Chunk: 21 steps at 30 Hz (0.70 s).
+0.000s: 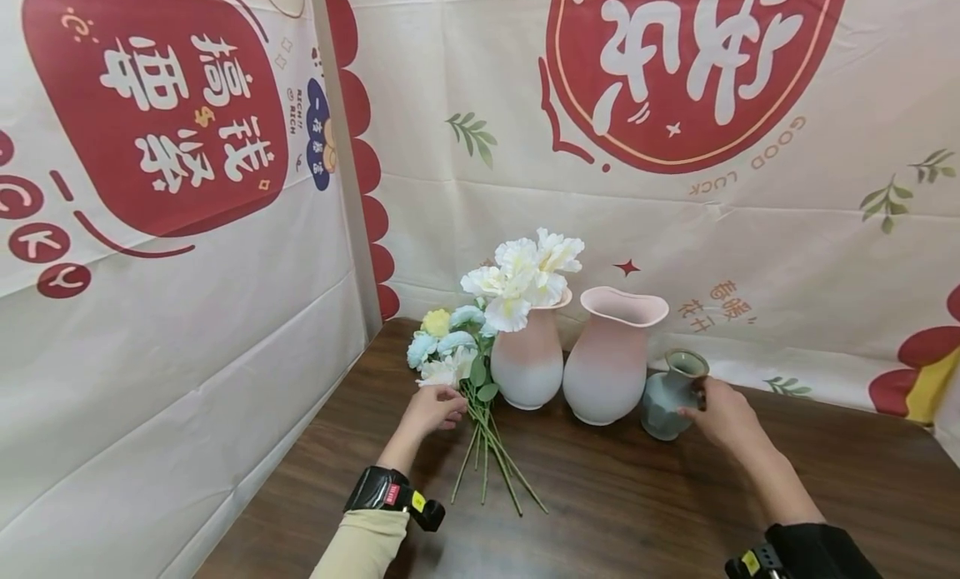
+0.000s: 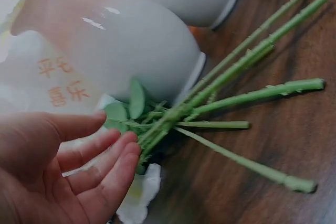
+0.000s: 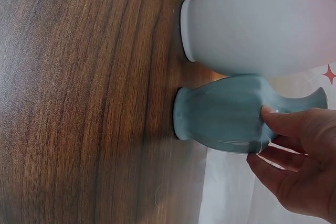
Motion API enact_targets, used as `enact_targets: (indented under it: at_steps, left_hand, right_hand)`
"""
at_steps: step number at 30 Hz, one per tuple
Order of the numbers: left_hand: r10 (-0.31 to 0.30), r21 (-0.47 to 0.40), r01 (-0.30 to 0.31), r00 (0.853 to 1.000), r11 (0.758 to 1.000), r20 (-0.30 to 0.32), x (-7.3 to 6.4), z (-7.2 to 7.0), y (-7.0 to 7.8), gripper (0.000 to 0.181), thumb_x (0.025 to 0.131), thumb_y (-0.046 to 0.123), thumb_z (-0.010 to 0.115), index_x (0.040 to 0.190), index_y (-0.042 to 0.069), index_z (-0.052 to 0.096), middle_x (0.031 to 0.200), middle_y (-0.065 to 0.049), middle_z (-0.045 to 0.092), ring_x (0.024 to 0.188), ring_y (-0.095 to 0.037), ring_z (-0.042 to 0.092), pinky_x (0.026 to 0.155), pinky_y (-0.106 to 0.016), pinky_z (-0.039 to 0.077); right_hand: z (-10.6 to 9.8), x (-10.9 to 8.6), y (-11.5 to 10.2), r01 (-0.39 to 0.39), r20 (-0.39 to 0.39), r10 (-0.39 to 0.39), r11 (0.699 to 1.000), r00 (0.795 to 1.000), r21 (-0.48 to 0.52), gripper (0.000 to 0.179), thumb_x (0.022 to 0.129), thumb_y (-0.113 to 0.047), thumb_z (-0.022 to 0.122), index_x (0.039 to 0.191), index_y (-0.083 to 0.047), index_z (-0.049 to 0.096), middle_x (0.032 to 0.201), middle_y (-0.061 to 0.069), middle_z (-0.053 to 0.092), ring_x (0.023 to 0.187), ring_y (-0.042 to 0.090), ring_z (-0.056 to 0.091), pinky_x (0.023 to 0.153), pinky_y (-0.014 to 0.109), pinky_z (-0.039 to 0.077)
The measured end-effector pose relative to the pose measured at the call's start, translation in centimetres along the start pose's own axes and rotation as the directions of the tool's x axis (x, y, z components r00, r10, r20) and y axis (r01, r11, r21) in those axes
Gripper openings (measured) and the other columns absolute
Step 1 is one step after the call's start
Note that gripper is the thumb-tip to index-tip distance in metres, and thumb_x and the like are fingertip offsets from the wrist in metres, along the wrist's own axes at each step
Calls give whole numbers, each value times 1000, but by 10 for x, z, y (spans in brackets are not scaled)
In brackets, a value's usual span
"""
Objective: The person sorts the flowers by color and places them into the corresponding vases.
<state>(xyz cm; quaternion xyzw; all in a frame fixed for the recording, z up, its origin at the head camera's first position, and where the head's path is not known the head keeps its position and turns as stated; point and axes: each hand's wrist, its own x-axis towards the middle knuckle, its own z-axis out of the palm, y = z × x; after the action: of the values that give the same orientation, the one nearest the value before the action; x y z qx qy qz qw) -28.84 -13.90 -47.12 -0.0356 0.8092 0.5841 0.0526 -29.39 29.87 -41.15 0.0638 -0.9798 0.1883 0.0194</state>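
Well, the left hand's [image 1: 429,410] fingers are bent a bit and loose, with a gap between them and the thumb. Their tips are right by the green stems [image 2: 257,96] of the bunch [image 1: 453,346], but I can't tell if they touch. The stems cross just past the fingertips and fan out away from the table's [image 1: 615,487] back edge. The bunch's blue, yellow and white blooms are near the back left corner.

The right hand [image 1: 723,416] holds the green vase [image 1: 662,406]. Its thumb presses one side, and its other fingers bend around below the neck. The vase is upright, near the back edge.

Just left of it is the right pink vase [image 1: 606,375], then the left pink vase [image 1: 527,362], both standing by the back edge. Big white flowers [image 1: 517,275] poke out of the left one, which is next to the bunch. Past the back edge hangs a pale cloth [image 1: 795,229] with red shapes.
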Motion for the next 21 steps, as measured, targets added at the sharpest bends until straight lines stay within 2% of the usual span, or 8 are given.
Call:
enact_targets:
  at_steps: [4,7,12,21]
  left_hand:
    - [-103,-29,102,995,994,-13,6,7,-4,24,97,13,62,109,-8,66,99,-22,74,77,-21,73,70,-32,63]
    - [-139,-62,137,990,989,-27,10,10,-6,24,97,13,62,107,-8,68,95,-20,75,70,-11,70,66,-28,62]
    - [-134,-113,127,989,985,-64,13,15,-7,24,96,12,63,103,-10,69,87,-19,76,62,-8,69,62,-23,61]
    - [-144,-87,134,982,987,-118,14,19,-11,20,93,15,69,94,-5,69,75,-13,74,55,-7,66,56,-22,59]
  right_hand:
    - [-2,1,1,11,-15,-11,1000,1000,0,55,88,-15,74,122,21,49,116,41,58,103,55,60,77,55,56]
    - [-2,1,1,21,-25,-21,1000,999,4,54,87,-14,75,121,20,50,115,41,58,102,54,60,77,54,56]
    - [-2,0,1,22,-38,-22,1000,999,12,54,87,-14,75,121,20,50,114,41,58,103,55,60,77,55,56]
    - [-2,-1,0,14,-20,-13,1000,1000,12,54,88,-14,74,122,20,49,113,40,59,101,53,61,76,54,56]
